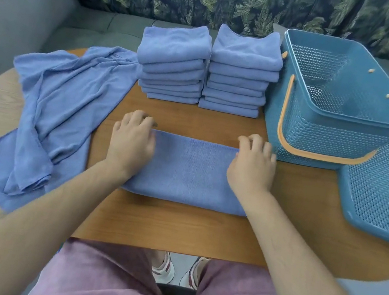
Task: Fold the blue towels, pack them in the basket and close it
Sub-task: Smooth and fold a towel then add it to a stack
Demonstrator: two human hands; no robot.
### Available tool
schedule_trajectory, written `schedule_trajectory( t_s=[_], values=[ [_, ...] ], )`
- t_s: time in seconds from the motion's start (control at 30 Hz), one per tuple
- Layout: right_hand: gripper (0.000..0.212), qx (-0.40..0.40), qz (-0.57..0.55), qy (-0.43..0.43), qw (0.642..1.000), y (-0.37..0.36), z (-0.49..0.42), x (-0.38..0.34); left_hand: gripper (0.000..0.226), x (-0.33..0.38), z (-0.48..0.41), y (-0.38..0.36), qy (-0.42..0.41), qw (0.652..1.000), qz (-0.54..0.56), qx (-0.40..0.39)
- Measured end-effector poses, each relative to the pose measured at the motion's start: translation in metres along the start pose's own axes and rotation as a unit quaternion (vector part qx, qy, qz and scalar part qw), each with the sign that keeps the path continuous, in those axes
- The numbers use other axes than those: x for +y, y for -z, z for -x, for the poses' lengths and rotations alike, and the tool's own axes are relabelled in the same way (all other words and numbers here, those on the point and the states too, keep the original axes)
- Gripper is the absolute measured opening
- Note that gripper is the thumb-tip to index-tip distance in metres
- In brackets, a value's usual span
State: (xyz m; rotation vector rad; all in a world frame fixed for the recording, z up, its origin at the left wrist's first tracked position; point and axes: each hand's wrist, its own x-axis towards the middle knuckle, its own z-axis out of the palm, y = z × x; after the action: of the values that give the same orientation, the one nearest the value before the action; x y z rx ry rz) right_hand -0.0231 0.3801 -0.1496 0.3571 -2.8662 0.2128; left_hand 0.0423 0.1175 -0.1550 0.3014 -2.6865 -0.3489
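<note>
Item: half-folded blue microfibre towel (188,169) on wooden tabletop (174,224); my left hand (133,141) and right hand (252,165) each grip a far corner. Step: folding. Next, likely: crosswise fold.

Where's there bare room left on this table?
Bare table shows between the folded stacks and the half-folded towel, and along the near edge in front of it. The left is covered by loose towels; the basket and its lid crowd the right.

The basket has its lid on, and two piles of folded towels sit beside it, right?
No: the head view shows the basket open, its lid lying beside it on the table. Two piles of folded towels do sit beside it.
</note>
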Motion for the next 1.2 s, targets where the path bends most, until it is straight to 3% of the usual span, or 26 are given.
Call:
schedule_trajectory(
  t_s=[0.07, 0.17, 0.23, 0.37, 0.63, 0.77, 1.0, 1.07, 1.2],
  values=[
    [0.046, 0.001, -0.039, 0.041, 0.998, -0.001, 0.013, -0.028, 0.033, 0.027, 0.015, -0.007, -0.082, 0.994, 0.053, -0.042],
    [0.052, -0.121, -0.092, 0.036, 0.988, -0.012, 0.027, -0.059, 0.060, 0.053, 0.034, -0.024, -0.088, 0.975, 0.052, -0.195],
    [0.056, -0.174, -0.086, 0.008, 0.981, -0.020, 0.028, -0.058, 0.063, 0.050, 0.032, -0.029, -0.074, 0.973, 0.028, -0.215],
    [0.062, -0.178, -0.046, -0.023, 0.983, -0.024, 0.027, -0.039, 0.056, 0.030, 0.020, -0.027, -0.062, 0.971, 0.003, -0.229],
    [0.062, -0.180, -0.016, -0.002, 0.984, -0.020, 0.013, -0.042, 0.065, 0.015, 0.006, -0.029, -0.052, 0.972, -0.023, -0.226],
    [0.050, -0.111, 0.015, 0.019, 0.994, 0.000, 0.037, -0.079, 0.064, 0.018, 0.005, -0.031, -0.036, 0.976, -0.028, -0.213],
    [0.053, -0.153, -0.023, 0.063, 0.986, -0.005, 0.034, -0.069, 0.066, 0.027, 0.012, -0.014, -0.036, 0.981, -0.118, -0.150],
    [0.050, -0.165, -0.026, 0.081, 0.983, -0.003, 0.023, -0.054, 0.059, 0.033, 0.022, 0.001, -0.053, 0.979, -0.148, -0.133],
    [0.037, -0.079, -0.068, 0.099, 0.990, 0.006, 0.035, -0.038, 0.041, 0.040, 0.047, 0.011, -0.063, 0.988, -0.072, -0.122]
  ],
)
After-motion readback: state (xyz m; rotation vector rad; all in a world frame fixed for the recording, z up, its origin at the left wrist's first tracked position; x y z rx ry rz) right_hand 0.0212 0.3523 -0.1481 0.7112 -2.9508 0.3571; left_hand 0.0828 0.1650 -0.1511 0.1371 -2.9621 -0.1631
